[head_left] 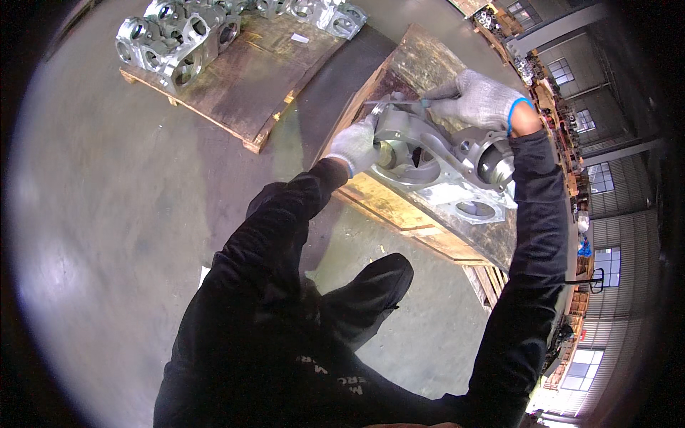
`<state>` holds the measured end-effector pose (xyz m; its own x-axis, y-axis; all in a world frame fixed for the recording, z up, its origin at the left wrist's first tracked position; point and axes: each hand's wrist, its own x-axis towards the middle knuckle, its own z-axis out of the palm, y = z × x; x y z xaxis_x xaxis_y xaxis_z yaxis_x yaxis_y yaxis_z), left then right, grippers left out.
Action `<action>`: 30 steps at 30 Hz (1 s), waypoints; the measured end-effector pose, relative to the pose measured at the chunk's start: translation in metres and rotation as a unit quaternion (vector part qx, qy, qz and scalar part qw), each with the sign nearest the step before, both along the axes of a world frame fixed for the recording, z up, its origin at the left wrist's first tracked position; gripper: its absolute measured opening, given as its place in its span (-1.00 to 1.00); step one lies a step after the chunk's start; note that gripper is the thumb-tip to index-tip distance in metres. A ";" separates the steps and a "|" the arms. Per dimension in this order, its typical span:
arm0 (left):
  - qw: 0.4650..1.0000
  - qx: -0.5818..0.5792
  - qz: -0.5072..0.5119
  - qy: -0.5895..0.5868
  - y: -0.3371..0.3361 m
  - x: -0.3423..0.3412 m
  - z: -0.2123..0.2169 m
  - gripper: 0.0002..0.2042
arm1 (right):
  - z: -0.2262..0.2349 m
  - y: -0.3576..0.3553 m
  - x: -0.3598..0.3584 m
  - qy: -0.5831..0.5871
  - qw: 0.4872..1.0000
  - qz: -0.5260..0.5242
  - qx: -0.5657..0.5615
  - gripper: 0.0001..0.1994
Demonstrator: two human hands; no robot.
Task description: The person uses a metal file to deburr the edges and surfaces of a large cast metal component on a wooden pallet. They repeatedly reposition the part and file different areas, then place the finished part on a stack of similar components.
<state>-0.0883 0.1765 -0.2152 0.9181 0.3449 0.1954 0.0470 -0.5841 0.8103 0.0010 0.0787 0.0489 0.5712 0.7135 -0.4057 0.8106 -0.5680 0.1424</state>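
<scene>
Now at the wooden pallet (399, 207), near its front edge: left hand (354, 145) gripping the metal casting (435, 167), right hand (479, 100) clenched around a thin tool (399, 103) laid on its top

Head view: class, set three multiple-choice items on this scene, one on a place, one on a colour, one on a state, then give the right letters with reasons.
1. Where does the casting rest?
A. on a wooden pallet
B. on the bare floor
C. on a shelf

2. What colour are the glove cuffs?
A. red
B. blue
C. green

3. What is the right hand doing?
A. hanging empty
B. lying flat on the floor
C. gripping a thin tool against the casting

Key: 1 A, boards of the pallet show under the casting. 2 B, a blue band edges the right wrist. 3 C, its fingers close on the tool, while the left hand steadies the casting.
</scene>
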 end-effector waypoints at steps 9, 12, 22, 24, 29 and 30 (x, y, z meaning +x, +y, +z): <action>0.999 0.032 -0.008 -0.013 0.002 0.006 -0.009 -0.41 | 0.029 0.005 -0.024 -0.011 0.999 -0.047 -0.011 -0.47; 1.000 0.011 -0.009 0.009 0.003 0.005 -0.005 -0.40 | 0.006 0.005 -0.025 0.037 0.998 -0.001 0.048 -0.53; 1.000 0.019 -0.008 0.005 0.002 0.002 0.000 -0.43 | -0.009 -0.025 -0.043 -0.129 0.988 0.061 0.058 -0.56; 0.999 0.016 -0.026 0.019 0.004 0.003 -0.001 -0.44 | -0.014 -0.028 -0.046 -0.117 0.980 0.125 0.101 -0.58; 0.998 0.015 0.021 -0.066 -0.001 -0.015 -0.021 -0.27 | -0.020 -0.029 -0.055 -0.174 0.977 0.119 0.044 -0.71; 0.994 0.016 0.046 -0.098 -0.006 -0.023 -0.027 -0.24 | -0.024 -0.029 -0.058 -0.148 0.980 0.117 0.063 -0.71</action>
<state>-0.1115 0.1704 -0.2421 0.8267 0.4161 0.3788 -0.0553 -0.6099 0.7906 -0.0569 0.0499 0.0252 0.4652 0.8728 -0.1478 0.8545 -0.3992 0.3323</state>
